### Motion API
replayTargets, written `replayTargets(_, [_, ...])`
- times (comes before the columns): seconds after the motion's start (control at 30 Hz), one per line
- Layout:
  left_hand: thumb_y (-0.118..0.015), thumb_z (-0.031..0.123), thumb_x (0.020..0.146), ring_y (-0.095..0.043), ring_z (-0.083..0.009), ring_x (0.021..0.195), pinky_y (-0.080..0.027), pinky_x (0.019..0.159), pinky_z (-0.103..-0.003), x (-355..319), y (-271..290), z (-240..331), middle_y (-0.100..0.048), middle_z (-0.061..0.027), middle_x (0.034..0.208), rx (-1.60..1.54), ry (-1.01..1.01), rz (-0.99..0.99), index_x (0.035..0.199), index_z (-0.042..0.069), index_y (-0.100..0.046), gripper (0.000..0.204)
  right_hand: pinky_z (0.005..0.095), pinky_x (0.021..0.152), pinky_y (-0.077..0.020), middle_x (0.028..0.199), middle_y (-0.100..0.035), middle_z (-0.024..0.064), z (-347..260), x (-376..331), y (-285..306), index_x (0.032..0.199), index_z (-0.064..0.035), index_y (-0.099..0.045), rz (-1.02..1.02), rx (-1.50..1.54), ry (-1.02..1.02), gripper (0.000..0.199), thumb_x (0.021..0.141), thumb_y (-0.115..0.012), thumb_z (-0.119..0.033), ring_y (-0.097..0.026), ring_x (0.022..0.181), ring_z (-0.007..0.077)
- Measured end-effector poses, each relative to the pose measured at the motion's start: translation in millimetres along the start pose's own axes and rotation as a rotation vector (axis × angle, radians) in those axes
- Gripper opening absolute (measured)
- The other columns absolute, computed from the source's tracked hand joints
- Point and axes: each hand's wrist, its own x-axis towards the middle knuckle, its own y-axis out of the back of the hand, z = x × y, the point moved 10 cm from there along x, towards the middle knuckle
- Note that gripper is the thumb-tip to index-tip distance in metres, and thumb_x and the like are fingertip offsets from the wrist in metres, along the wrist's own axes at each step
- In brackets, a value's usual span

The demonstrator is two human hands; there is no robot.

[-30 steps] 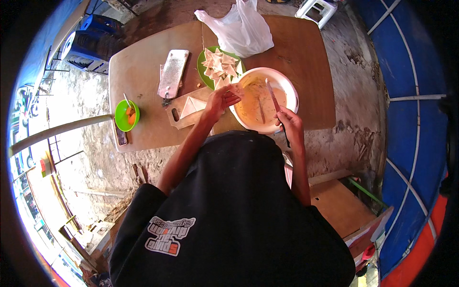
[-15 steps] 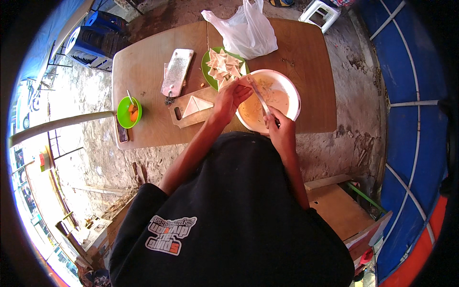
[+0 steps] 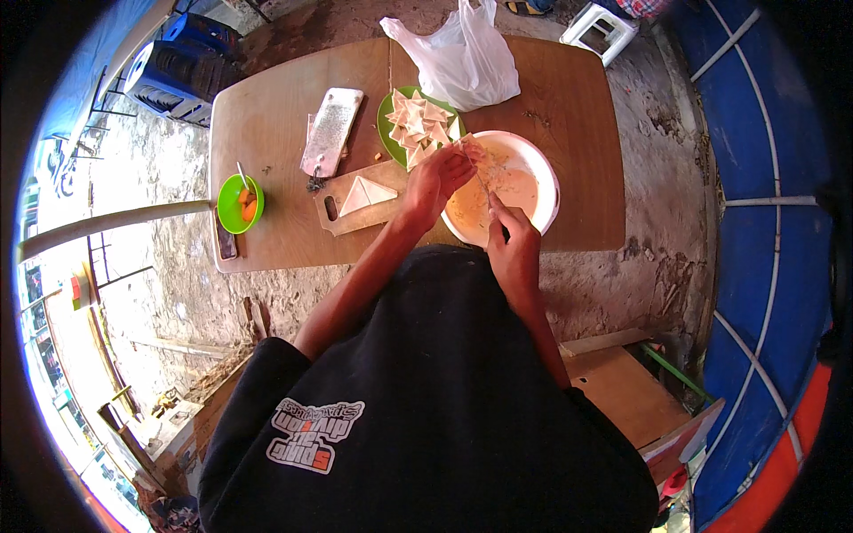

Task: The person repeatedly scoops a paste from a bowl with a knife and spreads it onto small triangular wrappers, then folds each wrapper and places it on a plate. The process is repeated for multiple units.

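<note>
Above the pink-rimmed white basin [image 3: 546, 169], which holds a pale orange-brown mixture, I work with both hands. My left hand [image 3: 440, 182] is closed on a small pale piece [image 3: 473, 148] at the basin's left rim; its exact kind is hard to make out. My right hand [image 3: 514, 238] grips a knife [image 3: 483, 184], its thin blade edge-on and its tip at that piece. Beyond my left hand, a green plate [image 3: 386, 133] carries a heap of pale triangular pieces [image 3: 418, 123]. Two more white triangles [image 3: 367, 193] lie on a wooden cutting board [image 3: 338, 224] beside my left wrist.
A metal grater [image 3: 333, 129] lies behind the board. At the table's left end stand a green bowl [image 3: 229, 211] with orange chunks and a spoon, and a phone [image 3: 227, 246]. A white plastic bag [image 3: 466, 62] sits behind the plate. Stools [image 3: 600, 31] stand beyond the brown table [image 3: 577, 107].
My right hand has turned the knife, so its broad blade now shows as a thin line. My left hand has shifted slightly right and turned a little over the basin.
</note>
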Motion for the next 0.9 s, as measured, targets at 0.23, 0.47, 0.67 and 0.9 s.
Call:
replayTargets(0.23, [-0.038, 0.028, 0.102, -0.056, -0.0228, 0.117, -0.039, 0.106, -0.037, 4.0, -4.2, -0.1, -0.06, -0.013, 0.121, 0.031, -0.036, -0.042, 0.126, -0.003, -0.05, 0.041, 0.0339, 0.076, -0.0498, 0.093, -0.064, 0.018, -2.0, -0.9, -2.1, 0.121, 0.0001, -0.063, 0.001, -0.01, 0.016, 0.036, 0.086, -0.056, 0.005, -0.064, 0.085, 0.0287])
replayTargets(0.47, [-0.035, 0.024, 0.103, -0.058, -0.0261, 0.112, -0.042, 0.104, -0.039, 4.2, 1.8, -0.8, -0.061, -0.0171, 0.118, -0.057, -0.027, -0.01, 0.12, -0.005, -0.051, 0.037, 0.028, 0.073, -0.0496, 0.093, -0.069, 0.0097, 47.7, -6.9, -15.4, 0.119, -0.0032, -0.065, -0.126, 0.544, -0.451, 0.029, 0.09, -0.062, -0.007, -0.063, 0.083, 0.0151])
replayTargets(0.67, [-0.033, 0.019, 0.101, -0.061, -0.0312, 0.11, -0.044, 0.103, -0.042, -1.1, 2.0, 9.7, -0.061, -0.0239, 0.117, -0.02, -0.077, 0.027, 0.115, -0.008, -0.052, 0.036, 0.0285, 0.077, -0.049, 0.093, -0.066, 0.0106, 11.9, 11.0, 34.7, 0.112, -0.0032, -0.069, 0.065, 0.129, 0.02, 0.024, 0.089, -0.063, -0.005, -0.063, 0.085, 0.0178])
replayTargets(0.9, [-0.033, 0.021, 0.1, -0.065, -0.0298, 0.104, -0.048, 0.1, -0.04, -4.1, 6.1, 9.9, -0.064, -0.0226, 0.112, 0.014, -0.052, 0.046, 0.112, -0.008, -0.053, 0.038, 0.0301, 0.073, -0.0489, 0.09, -0.063, 0.0107, 10.3, 27.9, 47.1, 0.112, -0.0059, -0.07, 0.003, -0.025, 0.13, 0.026, 0.087, -0.063, -0.003, -0.063, 0.08, 0.02])
